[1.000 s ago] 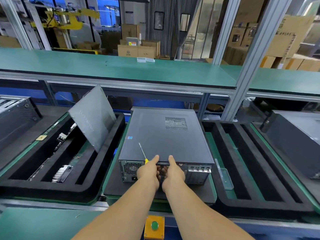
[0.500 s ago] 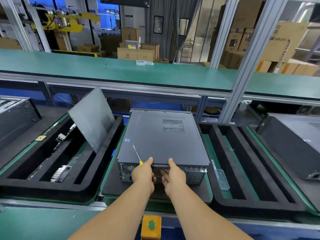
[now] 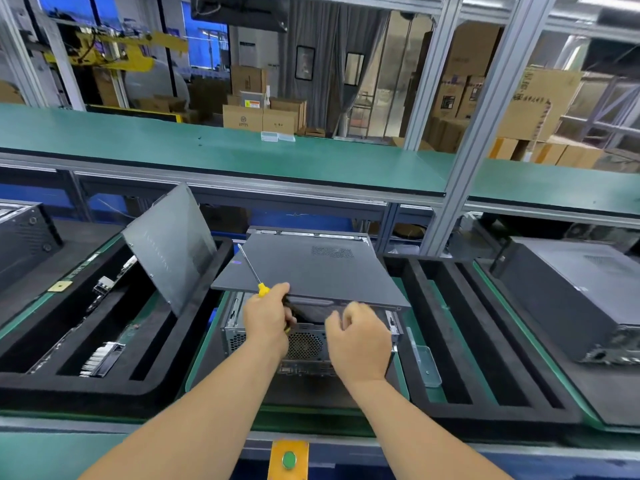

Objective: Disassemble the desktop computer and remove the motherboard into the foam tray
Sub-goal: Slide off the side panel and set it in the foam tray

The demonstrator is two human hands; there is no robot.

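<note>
the desktop computer [image 3: 304, 344] sits on a dark foam pad at the middle of the near edge of the tabletop [image 3: 221, 344], rear panel toward the person. its side cover [image 3: 311, 271] is raised at the near edge, tilted up off the chassis. the left hand [image 3: 266, 317] grips that near edge of the cover, and a yellow-handled screwdriver [image 3: 251, 270] is held in the same hand, its shaft lying across the cover's top. the right hand [image 3: 358, 336] hovers just beside it with fingers loosely curled, holding nothing (it isn't touching the cover, as far as i can see). a black foam tray [image 3: 485, 344] lies to the right; another foam tray [image 3: 79, 344] to the left has a loose metal panel [image 3: 173, 247] leaning in it.
</note>
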